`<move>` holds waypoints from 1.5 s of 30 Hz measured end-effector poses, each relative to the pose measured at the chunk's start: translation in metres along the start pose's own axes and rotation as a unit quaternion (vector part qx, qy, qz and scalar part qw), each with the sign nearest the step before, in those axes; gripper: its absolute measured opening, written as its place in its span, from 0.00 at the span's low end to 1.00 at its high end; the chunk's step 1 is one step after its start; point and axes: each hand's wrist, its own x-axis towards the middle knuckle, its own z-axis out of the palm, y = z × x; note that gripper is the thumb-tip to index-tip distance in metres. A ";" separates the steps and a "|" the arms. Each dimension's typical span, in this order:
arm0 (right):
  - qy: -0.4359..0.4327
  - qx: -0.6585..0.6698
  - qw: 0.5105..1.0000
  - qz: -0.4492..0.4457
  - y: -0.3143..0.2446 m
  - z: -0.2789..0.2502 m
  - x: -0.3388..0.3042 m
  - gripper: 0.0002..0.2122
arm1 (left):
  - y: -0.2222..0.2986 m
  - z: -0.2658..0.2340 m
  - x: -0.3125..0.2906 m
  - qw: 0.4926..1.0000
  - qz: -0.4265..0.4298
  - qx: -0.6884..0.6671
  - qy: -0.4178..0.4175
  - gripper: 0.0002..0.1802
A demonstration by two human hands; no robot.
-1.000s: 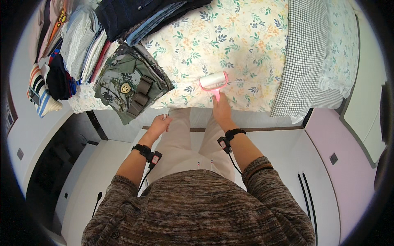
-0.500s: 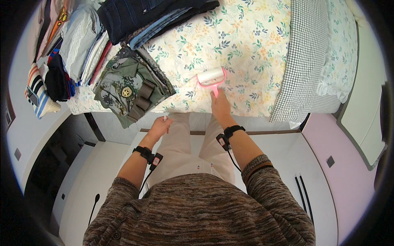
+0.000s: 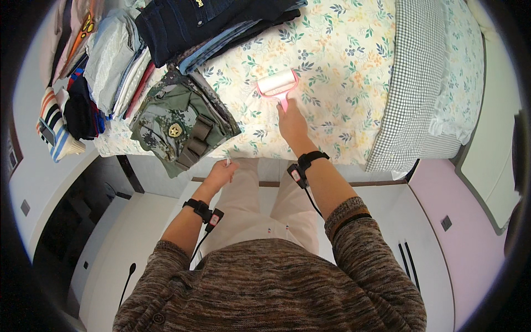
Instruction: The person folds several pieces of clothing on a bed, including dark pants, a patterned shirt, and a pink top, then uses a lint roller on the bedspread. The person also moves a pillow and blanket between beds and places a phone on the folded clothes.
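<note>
At the far left, a striped folded cloth [image 3: 52, 124] hangs off the corner of the bed [image 3: 354, 72], beside a row of folded garments [image 3: 113, 66] stacked on edge. Next to them lies a camouflage garment [image 3: 180, 124] with a round badge, overhanging the near edge of the bed, and above it a pile of dark jeans [image 3: 215, 22].

The left hand [image 3: 221, 172] rests at the bed's near edge, just below the camouflage garment, fingers loosely curled; whether it pinches the sheet cannot be told.

Right of it, the right hand [image 3: 291, 123] is closed around the pink handle of a lint roller [image 3: 277, 86]. The roller lies on the floral sheet near the middle of the bed. Its handle runs away from the person, towards the far side, while the white drum's long axis lies crosswise, left to right, slightly tilted. The jeans pile sits close beyond the drum on the left; the sheet to its right is open.

Further right, a checked pillow [image 3: 412, 83] and a floral pillow [image 3: 462, 72] lie along the bed's end.

Compared with a second ago, the roller and right hand have moved farther up the sheet, with the arm stretched out more; the left hand has stayed put.
</note>
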 end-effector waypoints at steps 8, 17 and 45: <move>-0.020 -0.013 0.999 0.028 -0.009 0.002 0.012 0.15 | 0.001 -0.001 0.006 0.999 0.030 0.021 -0.010 0.11; -0.008 -0.017 1.000 0.021 0.000 0.011 0.015 0.15 | 0.017 0.004 0.000 0.998 0.030 0.050 -0.015 0.14; 0.198 0.057 0.959 -0.193 0.063 -0.140 0.020 0.16 | 0.252 0.089 0.188 0.979 0.202 -0.037 0.011 0.23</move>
